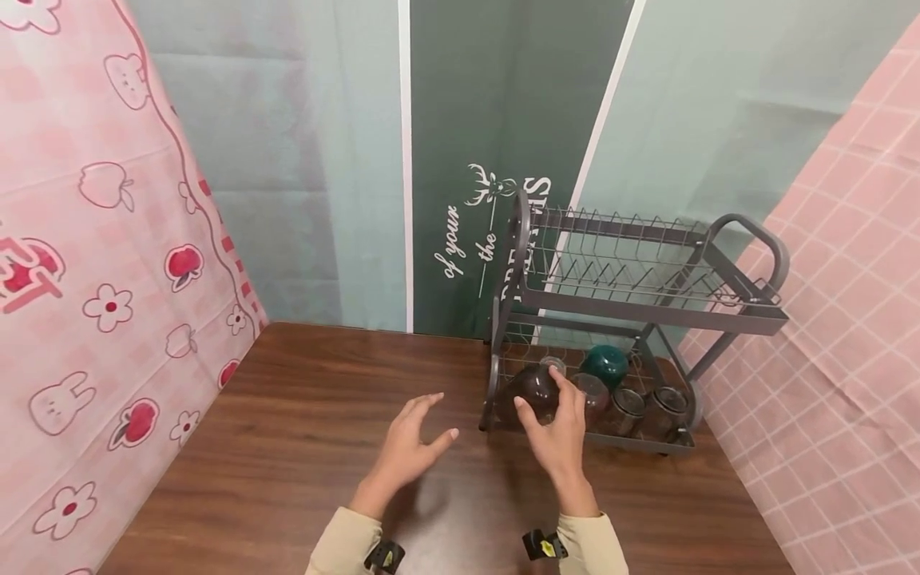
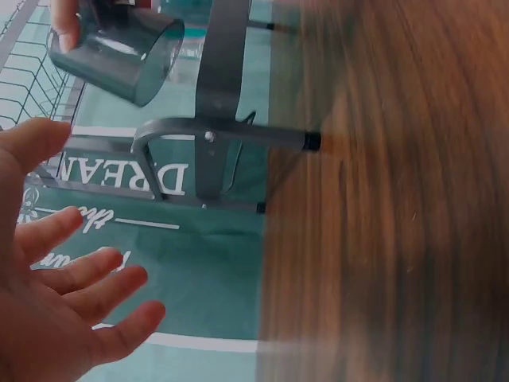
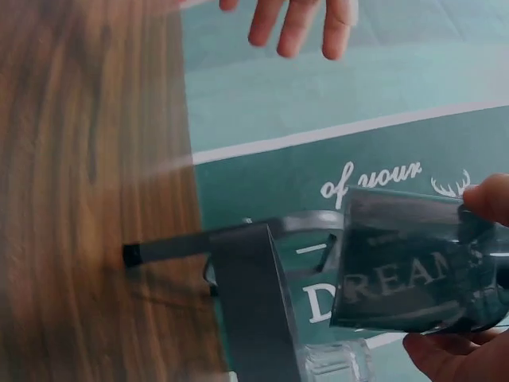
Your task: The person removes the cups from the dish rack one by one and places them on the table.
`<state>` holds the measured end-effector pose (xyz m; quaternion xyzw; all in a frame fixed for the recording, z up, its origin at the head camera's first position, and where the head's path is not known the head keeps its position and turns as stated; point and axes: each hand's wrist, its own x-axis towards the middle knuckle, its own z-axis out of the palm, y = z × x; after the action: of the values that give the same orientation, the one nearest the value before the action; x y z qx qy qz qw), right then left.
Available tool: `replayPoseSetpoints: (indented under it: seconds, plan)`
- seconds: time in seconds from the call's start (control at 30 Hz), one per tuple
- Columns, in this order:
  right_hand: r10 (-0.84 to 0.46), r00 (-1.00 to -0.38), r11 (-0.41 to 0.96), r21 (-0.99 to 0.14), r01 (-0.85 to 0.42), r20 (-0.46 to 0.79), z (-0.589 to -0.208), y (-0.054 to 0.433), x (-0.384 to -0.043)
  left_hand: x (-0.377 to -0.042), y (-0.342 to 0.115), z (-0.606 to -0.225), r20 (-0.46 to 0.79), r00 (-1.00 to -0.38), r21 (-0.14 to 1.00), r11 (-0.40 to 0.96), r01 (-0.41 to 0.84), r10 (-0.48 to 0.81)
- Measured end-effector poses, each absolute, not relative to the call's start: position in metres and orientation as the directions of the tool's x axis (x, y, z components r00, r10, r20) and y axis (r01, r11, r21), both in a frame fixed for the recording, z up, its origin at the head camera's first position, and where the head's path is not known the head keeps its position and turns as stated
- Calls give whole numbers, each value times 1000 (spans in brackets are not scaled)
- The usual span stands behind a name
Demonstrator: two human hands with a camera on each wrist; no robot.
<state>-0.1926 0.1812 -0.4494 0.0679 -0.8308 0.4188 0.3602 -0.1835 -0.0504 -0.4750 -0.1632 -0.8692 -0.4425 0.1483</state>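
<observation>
My right hand (image 1: 561, 431) grips a dark see-through drinking glass (image 1: 535, 390) at the left end of a two-tier dish rack (image 1: 654, 307). In the right wrist view, the thumb and fingers (image 3: 449, 354) hold the base end of this glass (image 3: 402, 267). Its mouth points down toward the table in the left wrist view. My left hand (image 1: 406, 451) hovers over the table to the left, its fingers spread and holding nothing. On the lower tier, beside the held glass, are a teal glass (image 1: 605, 366), a clear glass (image 1: 591, 390) and dark glasses (image 1: 628, 406).
The rack's upper tier (image 1: 618, 247) has wire slots and a curved handle (image 1: 755, 239) at the right. Beneath everything is a brown wooden table (image 1: 309, 415). A green printed cloth (image 1: 460, 104) hangs behind, with pink cloths (image 1: 122, 279) at the sides.
</observation>
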Motion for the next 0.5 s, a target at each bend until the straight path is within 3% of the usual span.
replayPoseSetpoints:
  seconds: [0.13, 0.3, 0.5]
  plan:
    - [234, -737, 586, -697, -414, 634, -451, 177, -188, -182, -46, -476, 411, -899, 778, 455, 434, 154]
    - [295, -791, 479, -800, -363, 535, -451, 172, -184, -180, -44, -477, 379, -916, 843, 359, 400, 132]
    - [320, -874, 188, -929, -320, 366, -450, 162, -182, -181, -40, -475, 359, -927, 914, 162, 373, 106]
